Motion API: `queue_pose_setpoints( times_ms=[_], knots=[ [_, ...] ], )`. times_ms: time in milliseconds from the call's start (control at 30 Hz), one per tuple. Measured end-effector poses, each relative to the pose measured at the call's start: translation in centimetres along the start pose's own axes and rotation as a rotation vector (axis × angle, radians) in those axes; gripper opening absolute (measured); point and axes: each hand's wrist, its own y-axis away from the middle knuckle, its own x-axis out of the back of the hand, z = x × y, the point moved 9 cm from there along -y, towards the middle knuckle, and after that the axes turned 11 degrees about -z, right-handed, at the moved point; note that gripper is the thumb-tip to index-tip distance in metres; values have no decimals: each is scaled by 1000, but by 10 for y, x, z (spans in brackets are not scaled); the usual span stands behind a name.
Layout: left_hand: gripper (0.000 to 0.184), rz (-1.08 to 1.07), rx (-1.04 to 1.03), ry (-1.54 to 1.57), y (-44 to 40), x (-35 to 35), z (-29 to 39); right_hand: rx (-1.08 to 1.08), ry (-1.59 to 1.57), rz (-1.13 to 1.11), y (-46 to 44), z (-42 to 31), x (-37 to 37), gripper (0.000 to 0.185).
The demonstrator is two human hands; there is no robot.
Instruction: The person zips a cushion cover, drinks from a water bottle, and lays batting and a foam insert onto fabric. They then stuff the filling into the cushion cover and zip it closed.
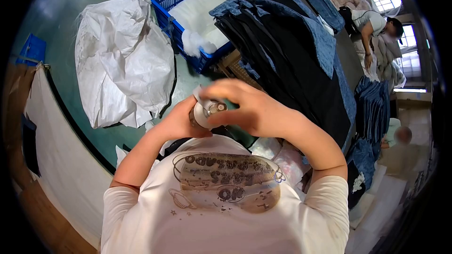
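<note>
left hand wraps a bottle, right hand arches over it.

Left grip curls close beside arched right grip.

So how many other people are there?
2: one person bending over at the upper right, another person lower down near the right edge. More may be hidden behind the piles.

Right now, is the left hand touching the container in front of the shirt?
Touching: the head view shows the left hand wrapped around the side of the container.
</note>
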Motion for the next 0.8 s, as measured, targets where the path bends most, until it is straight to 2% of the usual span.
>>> queue_pose_setpoints(
  times_ms=[100,167,233,300,367,400,467,567,600,633,700,733,800],
  knots=[
    [78,177,-12,-114,1,4,2,-384,-96,78,4,24,-8,25],
    [76,298,-52,-293,3,9,4,-851,-10,-334,24,48,-31,28],
    [72,411,-148,-521,7,10,11,-719,59,-355,24,52,-50,36],
    [73,412,-110,-545,13,14,8,-497,-64,-114,22,34,-42,39],
    [74,421,-85,-562,19,17,6,-374,31,36,18,20,-22,38],
    [73,433,-84,-569,21,18,6,-433,-33,87,19,20,-14,36],
    [72,458,-102,-614,23,18,6,-755,-187,6,28,38,-14,32],
    [70,517,-162,-702,30,14,10,-720,-98,-283,20,40,-51,32],
    [69,550,-189,-714,33,12,13,-690,0,-266,19,35,-49,26],
    [68,583,-216,-726,38,12,16,-534,40,-207,11,24,-43,26],
    [68,560,-134,-663,42,17,7,-225,114,-88,2,-3,-29,26],
    [68,548,-92,-627,44,18,2,-331,-65,-91,2,-3,-27,32],
    [65,567,-100,-612,49,20,-2,-401,-104,50,0,-5,-19,34]
  ],
)
